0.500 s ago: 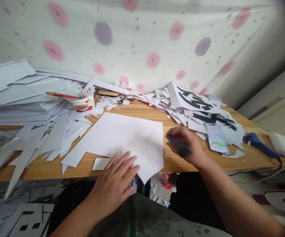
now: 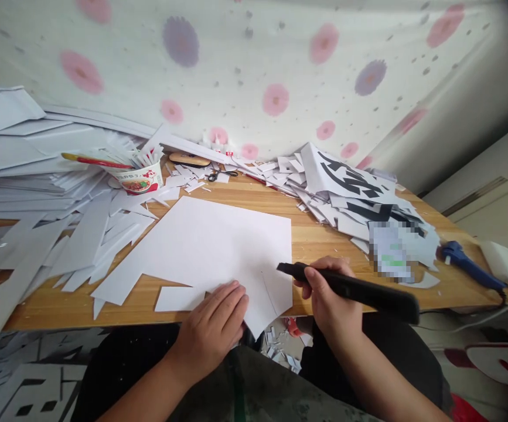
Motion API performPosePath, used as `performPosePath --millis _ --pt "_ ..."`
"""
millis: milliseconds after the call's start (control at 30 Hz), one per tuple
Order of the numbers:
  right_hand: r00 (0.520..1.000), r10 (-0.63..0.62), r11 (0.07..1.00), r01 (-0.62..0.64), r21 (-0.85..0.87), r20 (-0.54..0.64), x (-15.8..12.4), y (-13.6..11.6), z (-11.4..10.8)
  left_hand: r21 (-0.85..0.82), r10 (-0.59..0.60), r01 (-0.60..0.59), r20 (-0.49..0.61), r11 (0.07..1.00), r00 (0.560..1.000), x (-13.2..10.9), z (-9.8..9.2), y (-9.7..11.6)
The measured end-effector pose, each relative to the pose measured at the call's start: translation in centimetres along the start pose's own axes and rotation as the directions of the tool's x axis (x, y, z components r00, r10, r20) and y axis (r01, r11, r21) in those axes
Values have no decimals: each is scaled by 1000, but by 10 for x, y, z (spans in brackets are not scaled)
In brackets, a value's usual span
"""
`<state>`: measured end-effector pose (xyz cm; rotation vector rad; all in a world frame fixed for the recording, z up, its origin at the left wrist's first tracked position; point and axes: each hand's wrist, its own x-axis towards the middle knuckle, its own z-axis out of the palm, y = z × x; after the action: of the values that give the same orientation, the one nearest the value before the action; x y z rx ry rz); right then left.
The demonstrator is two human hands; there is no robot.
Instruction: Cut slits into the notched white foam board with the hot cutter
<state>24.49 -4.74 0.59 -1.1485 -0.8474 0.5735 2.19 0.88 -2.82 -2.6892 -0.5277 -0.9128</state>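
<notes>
A large white board (image 2: 218,240) with angled edges and a notch lies on the wooden table, its near corner poking past the table edge. A thin line is visible near its right side. At the near edge, my left hand (image 2: 214,319) has its fingers together and curled down on the board; the thumb is mostly hidden. My right hand (image 2: 335,299) is closed around a black utility knife (image 2: 368,291), tip pointing left. That tip hovers over the board's right side, by the upper end of the line.
White offcuts (image 2: 91,246) and stacked boards (image 2: 20,181) crowd the left. Behind are a paper cup of strips (image 2: 142,179) and scissors (image 2: 222,174). Scraps (image 2: 319,205), a pixelated phone (image 2: 389,252), a blue glue gun (image 2: 471,266) and a white box (image 2: 506,258) lie right.
My right hand has turned the utility knife so its tip points left over the board. My left hand's spread fingers have drawn together at the near edge. The view has shifted slightly.
</notes>
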Motion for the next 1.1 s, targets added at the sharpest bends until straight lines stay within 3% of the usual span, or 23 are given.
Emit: performPosePath --millis 233,333,433,633,1100 --pt "997 -61 959 73 -274 51 -12 14 11 -16 -5 5 -32 1000 999 -3 4 -1" --pt "997 -46 950 64 -305 66 -16 15 14 -20 4 -5 -71 1000 997 -4 6 0" --pt "982 -44 951 97 -292 183 -19 12 19 -41 3 -7 -92 999 996 -4 5 0" --pt "902 -125 872 298 -389 413 -9 1 21 -55 2 -10 -143 998 990 -5 6 0" --pt "874 -26 880 251 -403 486 0 10 14 -35 -2 -3 -137 999 991 -7 7 1"
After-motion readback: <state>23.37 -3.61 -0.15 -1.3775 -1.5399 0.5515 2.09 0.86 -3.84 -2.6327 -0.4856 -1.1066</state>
